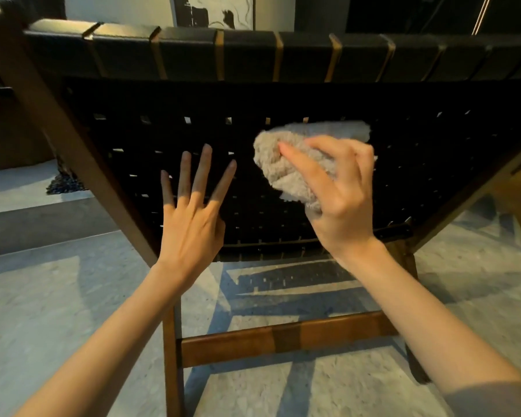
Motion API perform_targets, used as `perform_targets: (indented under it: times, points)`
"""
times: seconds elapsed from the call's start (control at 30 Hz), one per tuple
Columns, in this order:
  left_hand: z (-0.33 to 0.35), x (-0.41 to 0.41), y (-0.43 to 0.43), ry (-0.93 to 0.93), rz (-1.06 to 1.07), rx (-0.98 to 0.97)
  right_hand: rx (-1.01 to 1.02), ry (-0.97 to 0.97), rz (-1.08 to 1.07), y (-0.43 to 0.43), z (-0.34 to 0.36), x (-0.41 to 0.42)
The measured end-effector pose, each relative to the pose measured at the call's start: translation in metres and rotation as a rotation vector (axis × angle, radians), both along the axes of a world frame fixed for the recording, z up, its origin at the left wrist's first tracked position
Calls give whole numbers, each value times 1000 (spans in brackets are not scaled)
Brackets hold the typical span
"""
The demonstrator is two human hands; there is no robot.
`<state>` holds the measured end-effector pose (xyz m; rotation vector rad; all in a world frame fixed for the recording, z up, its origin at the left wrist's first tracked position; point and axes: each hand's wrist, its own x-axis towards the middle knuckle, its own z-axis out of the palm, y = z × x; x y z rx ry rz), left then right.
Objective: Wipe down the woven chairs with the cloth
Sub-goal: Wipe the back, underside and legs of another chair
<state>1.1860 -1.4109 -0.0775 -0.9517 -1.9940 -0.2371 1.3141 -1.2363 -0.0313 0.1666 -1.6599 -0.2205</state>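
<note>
Two bare forearms reach forward from the bottom of the view over a pale speckled floor [42,311], the right one showing the edge of a grey sleeve [494,398] near the elbow. Between them, low down, runs a brown wooden crossbar [283,335] of the chair frame. The left hand [193,212] is held up with its back toward the person, its fingers [206,164] straight and spread, grasping nothing; whether the tips touch the weave cannot be told. Just beside it, the right hand [340,200] is turned with the wrist angled inward, its index finger and thumb curled around a bunched, fluffy beige cloth [280,176], while the other fingers fold behind it. The cloth sits at the middle of the black strap panel of the woven chair [433,145], seen from the rear, against or just in front of the weave. Small gaps in the straps let light through. Slanting brown frame legs border the panel on both sides. Above, black straps wrap over the top rail [247,55]. Beyond it, on a light wall, hangs a black-and-white picture [220,10].
</note>
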Motion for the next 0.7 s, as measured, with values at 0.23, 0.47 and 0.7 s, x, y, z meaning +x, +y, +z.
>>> perform_targets:
  times: [0.23,0.47,0.7]
  points:
    - [3,-4,-3,-23,-14,20,-111,-43,-93,-13,28,-34]
    - [-7,-17,-6,-29,-51,10,-90,-82,-9,3,-25,-56]
    - [-18,-23,-12,-65,-107,19,-377,-909,-89,18,-135,-71]
